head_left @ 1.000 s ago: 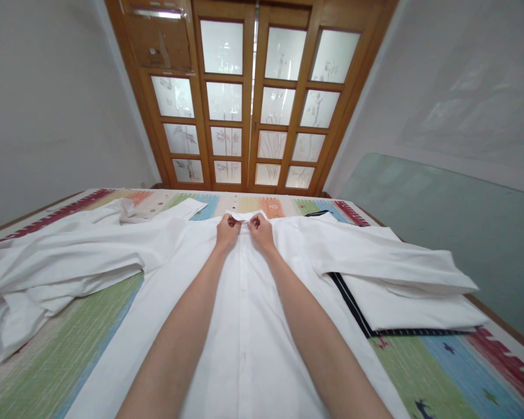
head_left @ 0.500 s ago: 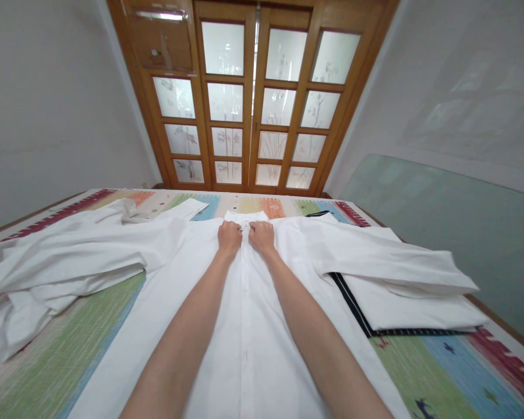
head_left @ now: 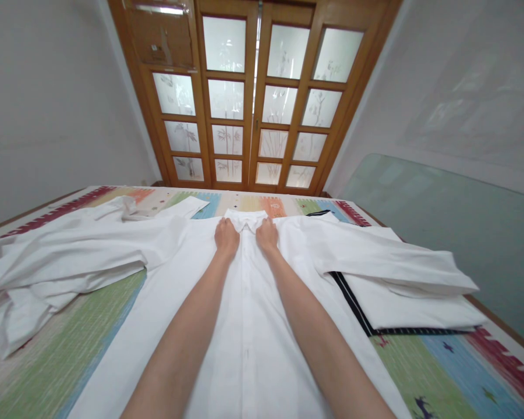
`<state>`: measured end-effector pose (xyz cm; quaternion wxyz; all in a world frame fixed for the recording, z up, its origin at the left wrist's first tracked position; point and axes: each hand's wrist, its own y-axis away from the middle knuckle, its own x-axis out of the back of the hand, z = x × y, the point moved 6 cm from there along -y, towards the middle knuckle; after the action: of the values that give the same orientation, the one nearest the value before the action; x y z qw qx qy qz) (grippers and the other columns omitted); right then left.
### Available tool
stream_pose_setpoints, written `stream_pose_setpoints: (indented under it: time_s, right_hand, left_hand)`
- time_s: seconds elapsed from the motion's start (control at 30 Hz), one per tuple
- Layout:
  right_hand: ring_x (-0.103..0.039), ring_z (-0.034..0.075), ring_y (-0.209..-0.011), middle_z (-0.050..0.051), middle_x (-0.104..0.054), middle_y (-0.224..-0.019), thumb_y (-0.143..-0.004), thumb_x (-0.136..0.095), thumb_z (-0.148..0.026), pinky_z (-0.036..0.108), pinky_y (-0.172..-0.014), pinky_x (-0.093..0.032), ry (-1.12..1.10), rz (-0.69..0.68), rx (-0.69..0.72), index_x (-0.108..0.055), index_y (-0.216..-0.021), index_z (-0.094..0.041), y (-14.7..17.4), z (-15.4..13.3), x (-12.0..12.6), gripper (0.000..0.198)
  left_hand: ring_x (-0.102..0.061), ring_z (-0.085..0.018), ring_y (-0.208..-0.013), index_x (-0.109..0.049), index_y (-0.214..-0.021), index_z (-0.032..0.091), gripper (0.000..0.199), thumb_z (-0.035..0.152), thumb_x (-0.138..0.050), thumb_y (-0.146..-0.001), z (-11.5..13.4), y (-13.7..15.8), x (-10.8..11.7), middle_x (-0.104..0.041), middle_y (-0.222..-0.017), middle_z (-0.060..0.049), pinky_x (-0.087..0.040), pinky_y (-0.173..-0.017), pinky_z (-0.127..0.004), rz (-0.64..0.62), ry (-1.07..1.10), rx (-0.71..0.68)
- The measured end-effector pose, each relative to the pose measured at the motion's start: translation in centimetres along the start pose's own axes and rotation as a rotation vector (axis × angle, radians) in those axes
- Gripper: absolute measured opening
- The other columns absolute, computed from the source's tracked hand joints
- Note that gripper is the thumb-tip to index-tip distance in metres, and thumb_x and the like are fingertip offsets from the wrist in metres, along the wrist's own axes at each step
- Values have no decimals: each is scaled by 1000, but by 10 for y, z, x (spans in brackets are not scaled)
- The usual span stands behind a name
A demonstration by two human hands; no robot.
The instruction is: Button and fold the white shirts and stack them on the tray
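Observation:
A white shirt (head_left: 245, 302) lies spread out front side up, its buttoned front running straight toward me and its sleeves reaching out to both sides. At the far end, my left hand (head_left: 227, 235) is closed on the left side of the shirt collar (head_left: 245, 217). My right hand (head_left: 267, 234) is closed at the collar's other side. The fingertips of both hands are partly hidden behind the knuckles. Between the hands the collar stands out with its two points showing.
Under the shirt is a colourful striped cloth (head_left: 445, 372). Folded white fabric with a black edge (head_left: 419, 311) lies beneath the right sleeve. More crumpled white cloth (head_left: 21, 326) sits at left. Beyond stand wooden glass-paned doors (head_left: 248, 116); a pale glass panel (head_left: 441, 233) leans along the right wall.
My hands have moved apart, from close together at the collar's middle out to its two sides. The collar between them is now more visible. The shirt body lies as before.

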<state>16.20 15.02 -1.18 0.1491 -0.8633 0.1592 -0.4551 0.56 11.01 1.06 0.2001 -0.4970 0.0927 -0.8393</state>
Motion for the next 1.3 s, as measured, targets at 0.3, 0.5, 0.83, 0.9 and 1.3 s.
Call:
stream_pose_setpoints:
  time_s: [0.3,0.5,0.83,0.9,1.3]
  right_hand:
    - [-37,31,-140,25,-42,-148,-82,-36,-3,45,-114,-26,189,-170,67,-49,-137,0,5,-11,-2,56]
    - [-30,30,-145,25,-32,-154,-88,-35,-11,44,-115,-23,251,-268,109,-33,-148,3,16,-16,9,62]
    - [-19,28,-148,13,-19,-162,-101,-20,-43,47,-118,-14,428,-387,-4,-29,-154,-13,56,20,58,62]
    - [-19,29,-148,13,-18,-162,-100,-20,-47,46,-118,-14,432,-392,-15,-28,-154,-12,59,26,65,64]
    - [-22,24,-148,13,-25,-160,-98,-24,-24,40,-118,-18,450,-481,310,-31,-151,-5,41,12,55,58]
  left_hand:
    - [-20,-32,-148,-35,-151,10,62,37,-27,-95,-8,30,3,-28,-159,-15,-12,-119,-52,-241,-204,-71]
    - [-20,-31,-148,-35,-151,16,63,43,-28,-95,-18,57,20,-27,-159,-11,-12,-120,-53,-276,-207,-140]
    - [-17,-31,-149,-37,-151,25,65,54,-31,-94,-34,44,36,-25,-160,-6,-6,-119,-57,-363,-201,-78]
    - [-16,-32,-149,-38,-150,27,65,56,-31,-93,-41,38,38,-25,-160,-6,-6,-118,-60,-361,-209,-65]
    - [-23,-26,-148,-36,-150,14,56,33,-24,-99,-30,37,30,-31,-158,-13,-19,-119,-50,-392,-325,-362]
